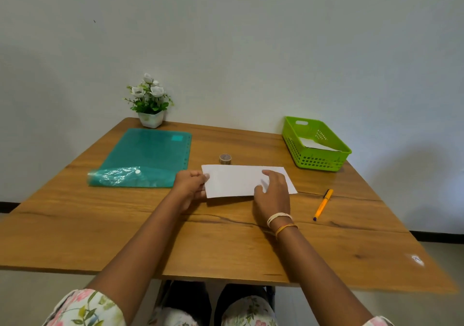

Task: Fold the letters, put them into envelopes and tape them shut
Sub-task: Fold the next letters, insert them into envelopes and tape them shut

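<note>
Wooden table [125, 225], pale wall | left hand [190, 187] pinches white paper [233, 181] | right hand [272, 195] presses it, fingers spread

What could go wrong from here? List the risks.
The white paper is pinched at one end by the left hand while the right hand presses it; uneven pressure could skew the crease. The tape roll just beyond the paper might get nudged and roll.
</note>
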`<state>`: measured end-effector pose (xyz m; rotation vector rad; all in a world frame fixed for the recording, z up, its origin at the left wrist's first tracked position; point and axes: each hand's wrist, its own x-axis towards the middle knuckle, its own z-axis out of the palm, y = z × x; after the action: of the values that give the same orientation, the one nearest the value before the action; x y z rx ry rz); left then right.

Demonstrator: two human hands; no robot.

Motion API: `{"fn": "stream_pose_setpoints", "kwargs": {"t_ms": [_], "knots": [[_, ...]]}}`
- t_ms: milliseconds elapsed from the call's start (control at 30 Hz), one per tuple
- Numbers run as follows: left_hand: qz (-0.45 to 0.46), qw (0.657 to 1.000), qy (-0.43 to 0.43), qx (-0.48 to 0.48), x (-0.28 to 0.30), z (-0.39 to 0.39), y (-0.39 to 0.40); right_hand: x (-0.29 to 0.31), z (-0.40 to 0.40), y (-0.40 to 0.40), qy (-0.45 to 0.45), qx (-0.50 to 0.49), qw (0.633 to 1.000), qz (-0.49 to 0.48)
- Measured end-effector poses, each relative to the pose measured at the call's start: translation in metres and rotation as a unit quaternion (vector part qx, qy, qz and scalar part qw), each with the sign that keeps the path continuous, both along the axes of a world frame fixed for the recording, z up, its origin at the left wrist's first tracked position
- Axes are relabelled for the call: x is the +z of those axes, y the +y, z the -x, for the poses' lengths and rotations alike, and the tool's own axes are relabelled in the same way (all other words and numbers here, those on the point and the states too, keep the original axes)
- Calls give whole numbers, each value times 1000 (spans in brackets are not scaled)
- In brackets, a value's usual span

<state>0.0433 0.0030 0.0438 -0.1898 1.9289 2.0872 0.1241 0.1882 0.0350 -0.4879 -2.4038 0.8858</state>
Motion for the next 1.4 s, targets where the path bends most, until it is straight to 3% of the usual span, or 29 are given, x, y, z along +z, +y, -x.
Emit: {"fn": "stream_pose_setpoints", "kwargs": {"t_ms": [167,333,400,533,667,833,967,1167,1400], "knots": [[77,996,-35,2,1,11,-20,-11,0,-3,-174,39,977,-117],[197,979,34,48,-2,25,-29,-20,-4,-14,-212,58,961,-165],[285,952,88,66,-3,24,-28,-22,-5,-19,-213,56,958,-183],[348,912,200,85,-10,10,-15,-23,-3,-22,-210,47,958,-191],[419,876,235,38,-21,-2,0,-23,-3,-22,-211,49,957,-191],[588,761,274,-3,-33,-7,10,-24,-4,-21,-203,49,957,-201],[612,750,250,2,-35,-6,24,-25,-4,-22,-193,56,958,-205],[590,751,295,-29,-36,3,40,-28,1,-25,-158,66,958,-228],[529,779,337,-22,-34,16,38,-16,31,-24,-92,56,977,-184]]}}
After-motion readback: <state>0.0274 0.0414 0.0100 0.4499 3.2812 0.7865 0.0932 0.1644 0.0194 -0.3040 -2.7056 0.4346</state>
